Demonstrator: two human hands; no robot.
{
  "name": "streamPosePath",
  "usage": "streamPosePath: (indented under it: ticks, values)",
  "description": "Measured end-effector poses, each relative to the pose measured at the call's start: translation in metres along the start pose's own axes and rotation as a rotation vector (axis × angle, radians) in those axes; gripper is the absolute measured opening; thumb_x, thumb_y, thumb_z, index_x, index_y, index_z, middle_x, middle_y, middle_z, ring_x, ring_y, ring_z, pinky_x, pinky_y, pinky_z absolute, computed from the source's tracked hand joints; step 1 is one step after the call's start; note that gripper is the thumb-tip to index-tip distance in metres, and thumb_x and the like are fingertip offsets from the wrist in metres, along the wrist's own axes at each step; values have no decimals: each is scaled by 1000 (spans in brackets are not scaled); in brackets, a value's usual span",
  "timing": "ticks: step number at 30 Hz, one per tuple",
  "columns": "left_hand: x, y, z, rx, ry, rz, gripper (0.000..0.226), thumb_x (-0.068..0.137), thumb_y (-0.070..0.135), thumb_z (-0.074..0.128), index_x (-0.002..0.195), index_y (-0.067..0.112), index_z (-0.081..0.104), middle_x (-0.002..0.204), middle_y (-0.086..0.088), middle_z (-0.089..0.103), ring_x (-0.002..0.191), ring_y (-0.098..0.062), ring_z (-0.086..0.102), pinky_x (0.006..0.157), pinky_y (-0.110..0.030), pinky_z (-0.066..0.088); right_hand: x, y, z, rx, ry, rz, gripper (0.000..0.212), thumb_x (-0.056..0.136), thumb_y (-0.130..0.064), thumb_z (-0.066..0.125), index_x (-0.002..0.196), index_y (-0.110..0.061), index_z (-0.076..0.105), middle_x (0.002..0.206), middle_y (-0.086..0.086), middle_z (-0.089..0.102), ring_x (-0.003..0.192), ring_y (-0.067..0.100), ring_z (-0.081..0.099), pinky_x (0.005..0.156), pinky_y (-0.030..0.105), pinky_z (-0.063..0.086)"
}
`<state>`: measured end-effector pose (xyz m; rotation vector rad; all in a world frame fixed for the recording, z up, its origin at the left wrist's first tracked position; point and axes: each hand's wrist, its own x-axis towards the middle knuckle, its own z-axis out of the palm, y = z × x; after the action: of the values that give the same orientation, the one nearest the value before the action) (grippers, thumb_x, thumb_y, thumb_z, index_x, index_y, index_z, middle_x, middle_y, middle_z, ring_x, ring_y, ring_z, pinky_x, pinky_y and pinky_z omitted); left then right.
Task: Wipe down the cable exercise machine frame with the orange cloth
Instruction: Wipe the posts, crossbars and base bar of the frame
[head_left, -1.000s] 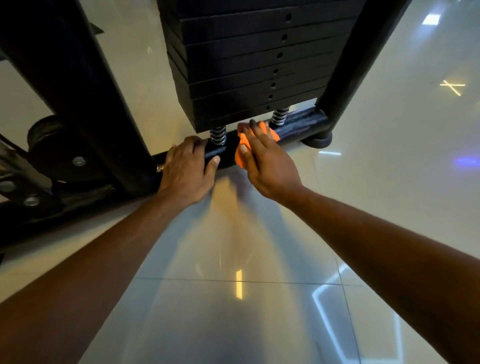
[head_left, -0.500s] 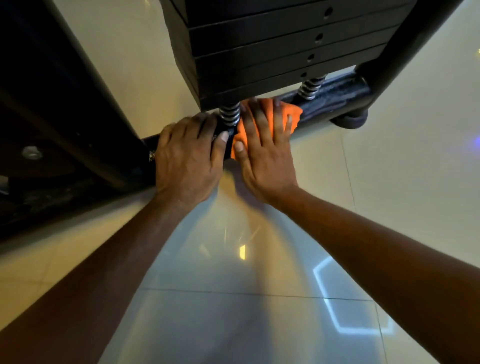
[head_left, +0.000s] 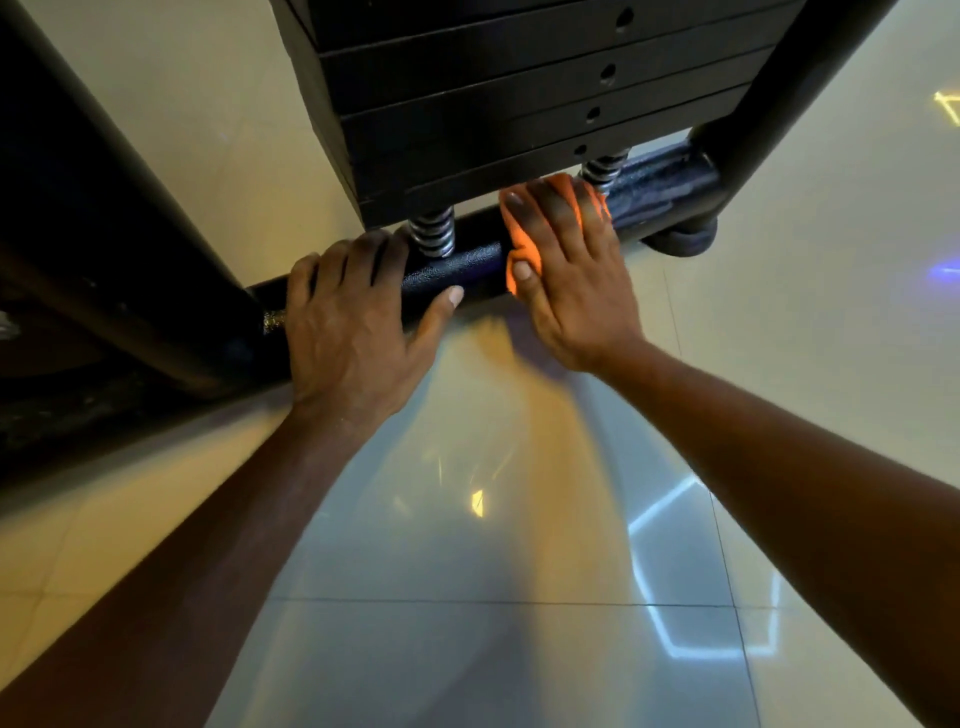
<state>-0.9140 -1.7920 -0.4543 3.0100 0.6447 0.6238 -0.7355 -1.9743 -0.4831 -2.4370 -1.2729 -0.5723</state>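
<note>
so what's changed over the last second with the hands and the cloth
The right hand slid the orange cloth rightward along the base bar, from beside the left spring to near the right spring. The left hand stayed resting on the bar.

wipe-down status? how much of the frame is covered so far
Done: nothing in this view shows which parts are already clean. In hand: the right hand presses the orange cloth on the base bar under the weight stack, between the two springs. The left hand rests on the same bar, bracing. Left: likely the bar's right end, the right upright and the big left post.
</note>
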Motion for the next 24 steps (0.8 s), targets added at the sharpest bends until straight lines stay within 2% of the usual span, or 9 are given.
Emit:
streamPosePath:
  ticks: [2, 5, 8, 10, 13, 16, 19, 21, 24]
  values:
    - [-1, 2, 0, 8, -7, -12, 68, 107, 70, 41, 143, 14, 53, 145, -12, 59, 135, -33, 54, 116, -54, 37, -4, -29, 8, 52, 39, 85, 61, 118, -40, 35, 171, -10, 28, 178, 14, 23, 168, 38, 7, 135, 59, 3]
    - [-1, 6, -1, 8, -16, -34, 63, 109, 63, 39, 145, 14, 51, 147, -13, 57, 137, -35, 52, 117, -56, 35, -20, -47, 16, 98, -7, -71, 68, 115, -39, 52, 169, -5, 29, 177, 20, 22, 166, 45, 4, 131, 68, 10]
    - [-1, 8, -4, -7, -14, -50, 57, 111, 57, 38, 145, 13, 52, 146, -14, 58, 136, -36, 53, 118, -55, 33, -23, -13, 14, 10, -9, -144, 75, 111, -43, 59, 170, -7, 29, 178, 20, 21, 165, 47, 9, 133, 66, 9]
    - [-1, 7, -3, 2, -4, -42, 56, 111, 57, 37, 143, 13, 53, 145, -14, 58, 135, -35, 53, 116, -54, 33, -17, 0, 12, 14, 14, -48, 75, 112, -42, 56, 171, -7, 25, 179, 18, 17, 166, 45, 9, 133, 66, 8]
    - [0, 7, -1, -13, 5, -50, 58, 110, 60, 38, 143, 15, 53, 144, -13, 59, 134, -34, 54, 115, -53, 33, -8, -22, 10, 114, 42, 79, 67, 116, -38, 45, 172, -8, 24, 180, 13, 18, 168, 41, 4, 132, 65, 6]
    - [2, 8, 1, -35, 4, -78, 61, 107, 64, 41, 142, 16, 54, 143, -13, 60, 134, -34, 54, 115, -52, 33, -6, -41, 7, 133, -17, -60, 64, 115, -41, 40, 170, -10, 30, 178, 13, 26, 168, 39, 6, 133, 64, 6]
    - [0, 8, 0, -26, 18, -67, 65, 106, 68, 41, 141, 15, 55, 143, -12, 60, 134, -34, 54, 115, -52, 34, -1, -4, -4, 40, -37, -233, 64, 114, -38, 42, 170, -10, 32, 177, 15, 28, 166, 41, 14, 134, 62, 8]
    - [-1, 7, 1, -12, 24, -49, 65, 107, 68, 39, 142, 15, 54, 145, -12, 59, 136, -33, 52, 116, -53, 34, -1, 20, -7, -6, -36, -219, 64, 114, -39, 37, 171, -10, 29, 178, 15, 24, 166, 41, 15, 132, 64, 14]
    - [-2, 8, 2, -2, 23, -49, 65, 108, 67, 37, 144, 15, 53, 148, -10, 57, 138, -33, 50, 118, -54, 32, -5, -2, -2, 27, -7, -54, 62, 116, -38, 35, 171, -10, 29, 178, 15, 23, 166, 42, 12, 133, 63, 11]
